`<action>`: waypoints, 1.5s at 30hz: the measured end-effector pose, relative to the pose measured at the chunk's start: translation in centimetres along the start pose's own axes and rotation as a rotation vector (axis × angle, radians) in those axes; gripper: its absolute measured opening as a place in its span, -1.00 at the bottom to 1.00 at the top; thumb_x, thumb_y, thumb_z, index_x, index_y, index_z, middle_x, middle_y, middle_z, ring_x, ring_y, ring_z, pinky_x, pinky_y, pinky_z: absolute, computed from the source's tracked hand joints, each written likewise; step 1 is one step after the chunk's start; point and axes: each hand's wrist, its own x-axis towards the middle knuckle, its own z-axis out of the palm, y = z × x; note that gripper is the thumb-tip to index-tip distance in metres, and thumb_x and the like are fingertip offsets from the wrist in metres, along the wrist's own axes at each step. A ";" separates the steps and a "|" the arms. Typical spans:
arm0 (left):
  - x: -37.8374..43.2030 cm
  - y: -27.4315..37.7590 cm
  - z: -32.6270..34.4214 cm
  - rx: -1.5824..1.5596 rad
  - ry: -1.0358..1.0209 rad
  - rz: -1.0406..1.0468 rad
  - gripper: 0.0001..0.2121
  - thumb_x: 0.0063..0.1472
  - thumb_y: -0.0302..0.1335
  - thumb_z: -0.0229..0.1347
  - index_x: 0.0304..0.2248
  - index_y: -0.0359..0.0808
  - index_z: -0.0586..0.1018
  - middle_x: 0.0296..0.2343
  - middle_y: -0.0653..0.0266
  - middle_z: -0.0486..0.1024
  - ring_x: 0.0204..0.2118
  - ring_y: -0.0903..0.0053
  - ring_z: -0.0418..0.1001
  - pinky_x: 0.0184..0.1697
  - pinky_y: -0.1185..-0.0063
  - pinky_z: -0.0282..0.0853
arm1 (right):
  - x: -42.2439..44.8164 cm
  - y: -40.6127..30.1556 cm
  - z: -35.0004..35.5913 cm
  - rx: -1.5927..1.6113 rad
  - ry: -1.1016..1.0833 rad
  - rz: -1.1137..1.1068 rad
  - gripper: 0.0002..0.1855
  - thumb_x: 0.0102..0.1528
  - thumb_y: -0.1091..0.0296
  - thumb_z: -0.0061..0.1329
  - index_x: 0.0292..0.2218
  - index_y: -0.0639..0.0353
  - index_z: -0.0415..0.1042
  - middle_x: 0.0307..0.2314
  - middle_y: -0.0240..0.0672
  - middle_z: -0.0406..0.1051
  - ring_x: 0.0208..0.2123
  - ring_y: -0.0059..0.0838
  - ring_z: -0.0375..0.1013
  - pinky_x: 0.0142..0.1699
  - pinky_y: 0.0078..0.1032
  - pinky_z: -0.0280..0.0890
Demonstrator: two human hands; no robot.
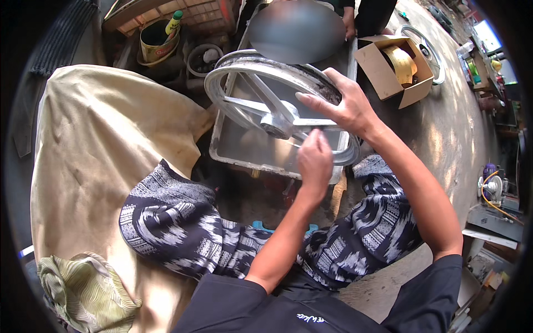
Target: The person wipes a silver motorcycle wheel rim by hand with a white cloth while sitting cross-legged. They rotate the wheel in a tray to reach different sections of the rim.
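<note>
A silver alloy motorcycle wheel with flat spokes is held tilted above a shallow grey tray. My right hand grips the wheel's right side, thumb over the near edge and fingers on the dirty channel of the rim. Against a spoke near the hub, my left hand is curled and motion-blurred. Whether its fingers pinch something small cannot be made out. Grime darkens the inside of the rim.
Across the tray is another person's hand. An open cardboard box holds a sandpaper roll; another wheel lies behind. At left are a bucket with a green-capped bottle, a round tub and a beige cover.
</note>
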 end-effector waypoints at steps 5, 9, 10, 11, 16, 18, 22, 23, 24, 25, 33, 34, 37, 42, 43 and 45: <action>-1.4 2.2 -0.3 -0.006 -0.072 -0.039 -0.60 0.41 -0.39 -0.12 0.04 -0.57 0.49 -0.14 -0.31 0.55 -0.07 -0.14 0.51 -0.01 0.18 0.41 | -0.4 -0.8 -0.2 0.019 0.005 0.046 -0.28 0.01 -0.24 0.26 -0.20 0.37 0.52 -0.33 -0.03 0.57 -0.28 -0.27 0.58 -0.10 -0.33 0.42; 0.8 0.3 -1.1 0.090 -0.141 -0.209 -0.63 0.39 -0.38 -0.11 0.02 -0.48 0.53 -0.19 -0.31 0.55 -0.09 -0.16 0.49 -0.03 0.15 0.39 | 0.0 -1.3 0.4 -0.003 -0.043 0.050 -0.27 0.01 -0.26 0.25 -0.21 0.38 0.51 -0.33 0.00 0.57 -0.28 -0.25 0.58 -0.10 -0.32 0.41; 0.9 0.4 -1.2 0.102 -0.151 -0.183 -0.64 0.39 -0.39 -0.11 -0.02 -0.47 0.55 -0.21 -0.31 0.55 -0.11 -0.17 0.50 -0.05 0.13 0.39 | 0.1 -1.4 0.4 -0.010 -0.053 0.051 -0.27 0.01 -0.27 0.25 -0.22 0.38 0.51 -0.34 0.01 0.56 -0.28 -0.23 0.58 -0.11 -0.31 0.41; 0.3 1.3 -1.6 0.057 -0.143 -0.060 -0.71 0.37 -0.40 -0.10 -0.17 -0.46 0.56 -0.28 -0.31 0.54 -0.20 -0.19 0.50 -0.13 0.09 0.37 | 0.0 -1.4 0.3 -0.014 -0.060 0.057 -0.27 0.01 -0.28 0.24 -0.23 0.39 0.50 -0.34 0.02 0.56 -0.28 -0.22 0.58 -0.11 -0.30 0.41; 0.8 -1.7 -2.0 0.282 -0.133 -0.037 -0.77 0.33 -0.44 -0.06 -0.15 -0.35 0.56 -0.28 -0.06 0.55 -0.24 -0.11 0.54 -0.17 0.11 0.45 | 0.0 -0.9 0.8 -0.004 -0.004 -0.022 -0.27 0.00 -0.28 0.25 -0.28 0.38 0.50 -0.40 0.03 0.56 -0.33 -0.12 0.59 -0.15 -0.26 0.41; 1.4 -3.3 -1.8 0.343 -0.082 0.017 -0.76 0.32 -0.46 -0.05 -0.11 -0.32 0.56 -0.28 -0.03 0.56 -0.25 -0.09 0.55 -0.18 0.13 0.46 | 0.4 -0.9 0.8 -0.017 0.020 -0.052 -0.28 -0.01 -0.28 0.25 -0.29 0.38 0.50 -0.40 0.04 0.56 -0.33 -0.09 0.58 -0.15 -0.26 0.41; 0.9 -3.7 -1.4 0.194 -0.002 0.035 -0.75 0.28 -0.53 -0.04 -0.12 -0.40 0.59 -0.23 -0.15 0.59 -0.19 -0.12 0.54 -0.10 0.15 0.45 | 0.3 -0.5 0.6 -0.022 -0.002 -0.053 -0.29 -0.01 -0.27 0.25 -0.30 0.37 0.51 -0.40 0.04 0.56 -0.34 -0.06 0.58 -0.16 -0.26 0.41; 1.0 -4.0 -1.3 0.189 0.018 0.031 -0.73 0.29 -0.53 -0.04 -0.11 -0.41 0.59 -0.21 -0.16 0.59 -0.17 -0.11 0.54 -0.08 0.17 0.45 | 0.4 -0.7 0.6 -0.008 0.002 -0.053 -0.29 -0.01 -0.28 0.25 -0.31 0.37 0.50 -0.41 0.04 0.55 -0.35 -0.06 0.57 -0.17 -0.26 0.41; 0.9 -4.4 -1.4 0.183 0.038 0.028 -0.72 0.30 -0.52 -0.04 -0.09 -0.42 0.59 -0.20 -0.16 0.59 -0.15 -0.10 0.55 -0.07 0.19 0.44 | 0.5 -0.9 0.9 0.006 0.006 -0.053 -0.29 -0.02 -0.28 0.25 -0.32 0.37 0.50 -0.42 0.04 0.55 -0.36 -0.06 0.57 -0.18 -0.26 0.41; 0.8 -4.7 -1.4 0.177 0.058 0.024 -0.71 0.31 -0.52 -0.04 -0.07 -0.43 0.59 -0.19 -0.16 0.59 -0.14 -0.09 0.55 -0.05 0.21 0.44 | 0.5 -1.1 1.1 0.019 0.009 -0.053 -0.29 -0.02 -0.28 0.25 -0.33 0.37 0.50 -0.43 0.04 0.54 -0.37 -0.06 0.56 -0.19 -0.26 0.40; 1.3 -2.1 -2.2 0.062 0.026 -0.058 -0.72 0.36 -0.44 -0.02 -0.11 -0.46 0.60 -0.26 -0.22 0.60 -0.17 -0.13 0.55 -0.11 0.23 0.42 | 0.8 -1.2 1.2 -0.011 0.035 -0.040 -0.27 -0.01 -0.33 0.21 -0.34 0.35 0.50 -0.45 0.02 0.54 -0.38 -0.09 0.57 -0.20 -0.25 0.40; 1.2 -2.1 -2.2 0.064 0.024 -0.066 -0.72 0.36 -0.44 -0.02 -0.10 -0.45 0.60 -0.27 -0.24 0.59 -0.18 -0.14 0.55 -0.12 0.22 0.43 | 0.8 -1.3 1.3 -0.010 0.039 -0.033 -0.27 -0.01 -0.33 0.22 -0.34 0.35 0.50 -0.44 0.02 0.54 -0.37 -0.09 0.57 -0.20 -0.25 0.40; 0.4 -0.2 -1.5 -0.030 0.038 0.016 -0.72 0.35 -0.43 -0.02 -0.11 -0.44 0.62 -0.29 -0.28 0.57 -0.21 -0.14 0.55 -0.15 0.17 0.43 | 1.1 -1.4 0.9 -0.035 0.048 -0.014 -0.28 -0.01 -0.32 0.23 -0.33 0.34 0.51 -0.43 0.01 0.55 -0.37 -0.11 0.57 -0.19 -0.26 0.41; 0.9 -0.2 -2.0 0.081 0.055 -0.051 -0.72 0.34 -0.45 0.00 -0.12 -0.49 0.61 -0.29 -0.26 0.59 -0.20 -0.13 0.56 -0.14 0.20 0.44 | 0.8 -1.8 0.7 -0.008 0.020 0.047 -0.31 0.00 -0.26 0.24 -0.28 0.36 0.51 -0.41 0.01 0.57 -0.36 -0.17 0.58 -0.17 -0.29 0.41; 0.9 -0.3 -2.0 0.059 0.048 -0.084 -0.72 0.33 -0.45 0.00 -0.11 -0.49 0.61 -0.28 -0.26 0.59 -0.19 -0.12 0.57 -0.13 0.21 0.45 | 0.8 -1.8 0.8 -0.014 0.031 0.034 -0.31 0.00 -0.26 0.23 -0.28 0.36 0.51 -0.41 0.01 0.56 -0.36 -0.17 0.58 -0.17 -0.28 0.41; 0.3 0.0 -1.7 -0.071 0.029 -0.012 -0.72 0.33 -0.47 0.01 -0.10 -0.50 0.61 -0.27 -0.28 0.58 -0.19 -0.11 0.57 -0.14 0.21 0.45 | 0.6 -1.5 0.9 -0.035 0.052 0.021 -0.31 0.01 -0.25 0.23 -0.28 0.36 0.50 -0.41 0.02 0.56 -0.35 -0.17 0.59 -0.16 -0.28 0.41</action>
